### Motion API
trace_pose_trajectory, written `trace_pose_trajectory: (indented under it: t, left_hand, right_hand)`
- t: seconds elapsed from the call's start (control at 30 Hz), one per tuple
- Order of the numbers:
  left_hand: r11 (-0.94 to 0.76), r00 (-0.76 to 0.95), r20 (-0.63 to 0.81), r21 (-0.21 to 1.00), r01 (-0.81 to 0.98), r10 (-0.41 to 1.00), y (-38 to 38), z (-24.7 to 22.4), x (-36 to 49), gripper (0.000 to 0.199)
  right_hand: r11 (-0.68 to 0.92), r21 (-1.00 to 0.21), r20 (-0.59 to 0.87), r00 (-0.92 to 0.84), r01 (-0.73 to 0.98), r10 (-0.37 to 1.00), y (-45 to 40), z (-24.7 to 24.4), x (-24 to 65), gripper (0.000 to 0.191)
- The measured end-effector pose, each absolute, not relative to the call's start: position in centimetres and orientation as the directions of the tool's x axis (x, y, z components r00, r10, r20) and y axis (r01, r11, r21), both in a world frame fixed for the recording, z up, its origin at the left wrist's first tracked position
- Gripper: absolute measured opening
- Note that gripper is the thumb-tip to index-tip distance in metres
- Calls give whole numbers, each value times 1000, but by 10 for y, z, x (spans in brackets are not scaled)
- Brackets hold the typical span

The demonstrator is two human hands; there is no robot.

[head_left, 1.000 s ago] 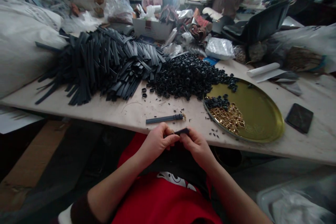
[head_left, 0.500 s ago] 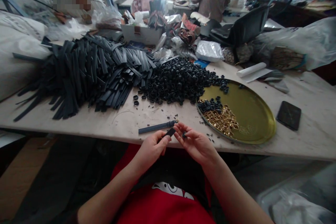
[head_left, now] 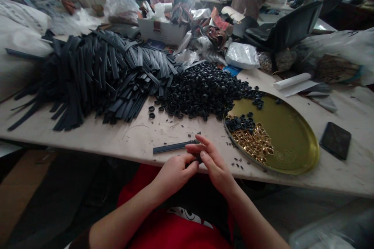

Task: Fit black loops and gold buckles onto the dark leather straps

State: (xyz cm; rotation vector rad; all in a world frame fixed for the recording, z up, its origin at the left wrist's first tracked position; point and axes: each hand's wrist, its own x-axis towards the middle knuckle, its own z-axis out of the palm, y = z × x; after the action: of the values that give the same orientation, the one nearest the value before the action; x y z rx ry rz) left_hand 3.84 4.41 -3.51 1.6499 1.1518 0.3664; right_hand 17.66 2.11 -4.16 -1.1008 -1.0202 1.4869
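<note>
My left hand point(head_left: 179, 169) is closed on a dark strap piece point(head_left: 198, 158), most of it hidden by my fingers. My right hand point(head_left: 212, 163) meets it at the table's front edge, its fingers bent over the same piece; whether it also holds a small loop cannot be made out. Just beyond my hands lies a dark strap point(head_left: 169, 148) with its right end partly behind my fingers. A heap of small black loops point(head_left: 198, 91) is farther back. Gold buckles point(head_left: 254, 142) and some black loops lie on a round gold tray point(head_left: 292, 124) to the right.
A large pile of dark straps point(head_left: 87, 74) covers the table's left side. A black phone point(head_left: 336, 140) lies right of the tray. Behind stand a white box point(head_left: 163, 31), plastic bags and scraps. Two people are in the background, one at upper left and one at upper right.
My hands have come together, and my right hand's fingers now cover much of the strap piece. The view has shifted slightly, so the tray and phone appear farther right and lower.
</note>
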Motion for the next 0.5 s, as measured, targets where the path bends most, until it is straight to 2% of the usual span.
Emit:
trace_pose_trajectory:
  t: [0.07, 0.13, 0.23, 0.37, 0.43, 0.5]
  left_hand:
    - [-44, 516, -288, 842, 538, 807, 46, -36, 36, 29]
    - [-62, 543, -289, 841, 538, 789, 47, -37, 35, 29]
    - [-47, 546, -267, 869, 492, 794, 45, -38, 36, 29]
    - [-20, 501, -238, 890, 455, 832, 42, -38, 39, 30]
    - [-30, 498, -230, 887, 460, 836, 40, -39, 41, 29]
    - [-47, 502, -227, 879, 475, 834, 39, -40, 41, 29]
  right_hand:
    - [-154, -980, -140, -113, -127, 984, 21, -41, 175, 41]
    - [-189, -971, -171, -133, -145, 976, 22, -42, 173, 43]
    - [-285, -887, -260, -116, -365, 959, 29, -45, 172, 39]
    - [-308, -653, -363, -72, -692, 929, 38, -51, 170, 29]
    - [-310, -569, -398, -74, -761, 915, 39, -53, 169, 29]
    - [-319, -552, -413, -80, -771, 907, 37, -55, 167, 31]
